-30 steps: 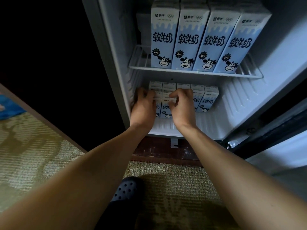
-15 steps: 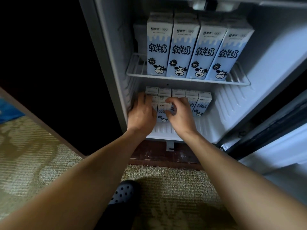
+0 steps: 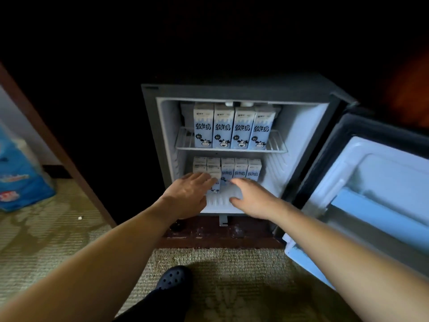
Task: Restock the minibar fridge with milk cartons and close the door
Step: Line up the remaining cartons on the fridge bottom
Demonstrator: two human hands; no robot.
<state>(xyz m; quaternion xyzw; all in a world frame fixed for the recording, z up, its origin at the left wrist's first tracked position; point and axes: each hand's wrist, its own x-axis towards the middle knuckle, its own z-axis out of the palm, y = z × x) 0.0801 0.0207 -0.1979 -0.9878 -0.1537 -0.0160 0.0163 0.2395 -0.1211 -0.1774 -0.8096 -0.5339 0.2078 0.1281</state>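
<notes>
The minibar fridge (image 3: 151, 126) stands open, its door (image 3: 362, 187) swung out to the right. Several tall blue-and-white milk cartons (image 3: 232, 129) stand in a row on the wire shelf (image 3: 185, 142). Several smaller milk cartons (image 3: 240, 168) fill the bottom compartment. My left hand (image 3: 188, 191) hovers at the fridge mouth, fingers spread, over the front left small carton (image 3: 214, 182); I cannot tell if it touches it. My right hand (image 3: 253, 198) is open over the bare fridge floor, holding nothing.
A blue plastic-wrapped pack (image 3: 16, 173) lies on the patterned carpet at far left beside a dark wooden cabinet edge (image 3: 58, 145). My black clog (image 3: 174, 278) rests on the carpet before the fridge. The door's inner shelf (image 3: 371, 214) juts toward my right arm.
Both hands have drawn back from the small cartons to the fridge mouth and their fingers have spread. The camera has pulled back, so the whole fridge and its door now show.
</notes>
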